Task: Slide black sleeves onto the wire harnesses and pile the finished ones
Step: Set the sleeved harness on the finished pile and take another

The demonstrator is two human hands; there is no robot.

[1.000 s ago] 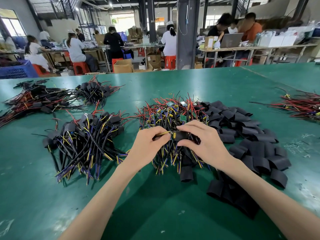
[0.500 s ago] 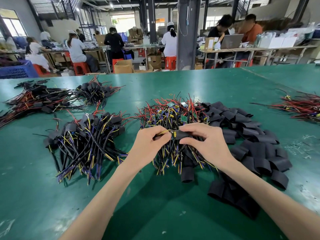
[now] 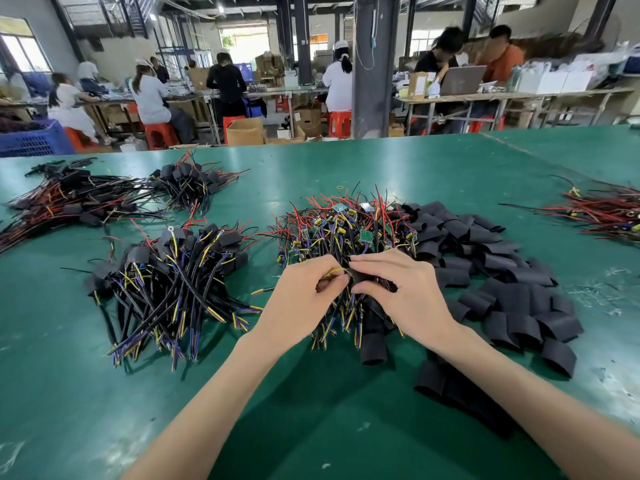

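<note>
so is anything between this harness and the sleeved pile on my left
Nothing visible blocks it. The harness pinched in your left hand, its black sleeve in your right hand, sits above the unsleeved heap; between it and the sleeved pile lies only bare green table with one wire end on it.

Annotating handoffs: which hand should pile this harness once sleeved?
Left, probably: left hand pinches the harness's yellow wire, and the heap of black-sleeved harnesses lies on its side; right hand holds the black sleeve.

Bright, even daylight pours in from the far windows, pale glare streaks the green counter, soft shadows sit under the forearms, and wide-angle distortion bends the edges.
</note>
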